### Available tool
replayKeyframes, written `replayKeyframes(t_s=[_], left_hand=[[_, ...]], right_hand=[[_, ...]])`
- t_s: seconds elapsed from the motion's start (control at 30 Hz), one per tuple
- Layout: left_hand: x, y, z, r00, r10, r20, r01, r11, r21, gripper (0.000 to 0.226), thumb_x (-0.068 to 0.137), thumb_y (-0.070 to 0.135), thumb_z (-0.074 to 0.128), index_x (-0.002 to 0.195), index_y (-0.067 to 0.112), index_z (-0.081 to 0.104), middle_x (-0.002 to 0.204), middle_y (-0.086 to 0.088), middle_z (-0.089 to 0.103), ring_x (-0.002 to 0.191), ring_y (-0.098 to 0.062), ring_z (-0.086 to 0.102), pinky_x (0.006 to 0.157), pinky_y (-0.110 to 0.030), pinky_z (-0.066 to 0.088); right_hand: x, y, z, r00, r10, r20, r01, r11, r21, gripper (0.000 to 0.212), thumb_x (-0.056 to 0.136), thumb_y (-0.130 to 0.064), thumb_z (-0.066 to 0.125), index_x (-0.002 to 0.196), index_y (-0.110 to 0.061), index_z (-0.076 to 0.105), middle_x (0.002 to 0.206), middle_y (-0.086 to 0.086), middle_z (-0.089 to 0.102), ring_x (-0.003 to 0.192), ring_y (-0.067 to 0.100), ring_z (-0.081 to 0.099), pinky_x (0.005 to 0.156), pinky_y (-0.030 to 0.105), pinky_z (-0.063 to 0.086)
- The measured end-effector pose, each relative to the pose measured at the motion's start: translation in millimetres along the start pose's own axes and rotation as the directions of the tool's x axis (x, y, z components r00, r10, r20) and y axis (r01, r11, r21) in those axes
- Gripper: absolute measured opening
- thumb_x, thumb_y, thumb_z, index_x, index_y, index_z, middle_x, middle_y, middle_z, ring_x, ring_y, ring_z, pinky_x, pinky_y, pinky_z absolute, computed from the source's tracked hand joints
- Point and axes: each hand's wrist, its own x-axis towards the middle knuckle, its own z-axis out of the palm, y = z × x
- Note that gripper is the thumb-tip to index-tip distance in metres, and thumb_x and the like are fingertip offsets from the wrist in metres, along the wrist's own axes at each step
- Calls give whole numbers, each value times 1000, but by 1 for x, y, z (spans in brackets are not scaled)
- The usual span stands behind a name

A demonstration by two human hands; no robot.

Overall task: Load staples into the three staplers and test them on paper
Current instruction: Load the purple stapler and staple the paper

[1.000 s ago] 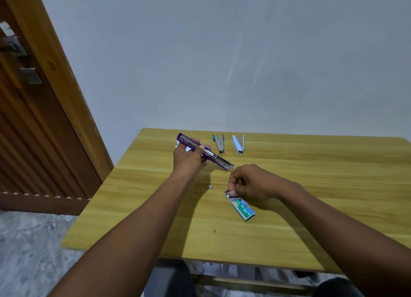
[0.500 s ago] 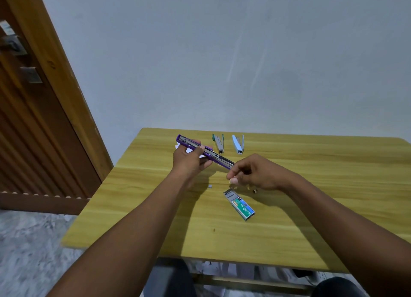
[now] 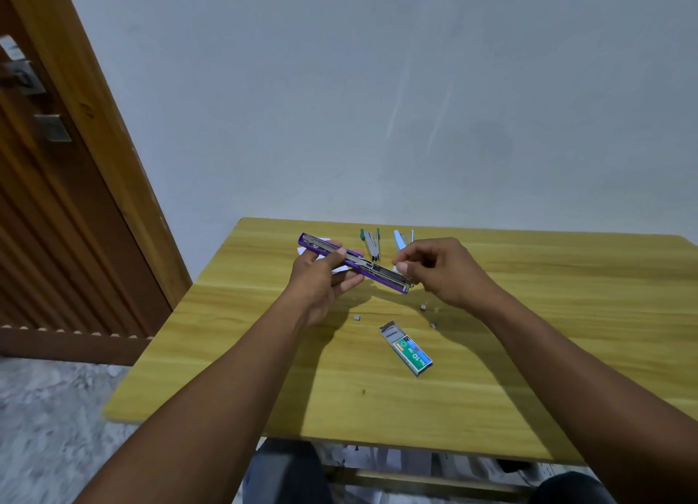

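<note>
My left hand grips a purple stapler, opened out flat with its metal staple channel facing up, above the wooden table. My right hand hovers at the stapler's near end, thumb and fingers pinched together; whether a strip of staples sits between them is too small to tell. A green stapler and a light blue stapler lie open at the table's back. An open green staple box lies nearer me. White paper peeks out behind the purple stapler.
Small loose bits of staples lie scattered on the table between the hands and the box. A wooden door stands at the left, a plain wall behind the table.
My right hand left the staple box and rose to the purple stapler's near end. The left hand kept the stapler roughly in place.
</note>
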Motion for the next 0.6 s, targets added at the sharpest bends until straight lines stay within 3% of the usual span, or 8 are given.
replayKeyframes(t_s=[0.13, 0.27, 0.37, 0.5, 0.6], left_hand=[[0, 1, 1, 1000, -4, 2, 4, 1000, -6, 8, 102, 8, 55, 108, 10, 51, 107, -21, 75, 93, -39, 74, 78, -40, 63], [0, 0, 3, 1000, -4, -2, 4, 1000, -19, 6, 102, 7, 55, 106, 9, 52, 111, -23, 74, 91, -39, 74, 77, -39, 64], [0, -1, 7, 1000, -7, -10, 7, 1000, -24, 4, 101, 6, 55, 103, 10, 53, 112, -25, 73, 90, -39, 73, 77, -39, 64], [3, -6, 8, 998, -7, -57, 6, 999, -33, 5, 101, 7, 55, 104, 10, 54, 113, -24, 72, 93, -39, 72, 79, -40, 63], [8, -9, 4, 992, 15, -123, -20, 999, -41, 12, 101, 7, 56, 113, 7, 53, 114, -24, 72, 92, -37, 74, 73, -38, 64]], right_hand=[[0, -2, -2, 984, 175, 19, -170, 923, 344, 7, 88, -4, 72, 91, -6, 78, 68, 8, 67, 56, 13, 55, 54, 24, 50], [0, -2, -5, 959, 278, 65, -275, 843, 462, 13, 79, 2, 79, 91, 7, 75, 70, 8, 74, 55, 20, 56, 57, 25, 55], [1, -3, -4, 962, 272, 40, -264, 876, 403, 10, 79, 4, 78, 89, 3, 76, 73, 13, 73, 55, 20, 57, 61, 27, 58], [1, 5, 0, 986, 149, -71, -135, 976, 172, 7, 85, -4, 73, 87, -9, 77, 69, 4, 68, 55, 8, 59, 54, 24, 51], [-3, 11, 5, 997, 79, -20, -78, 996, 43, 8, 86, -10, 72, 86, -16, 77, 70, 3, 66, 59, 10, 55, 54, 25, 48]])
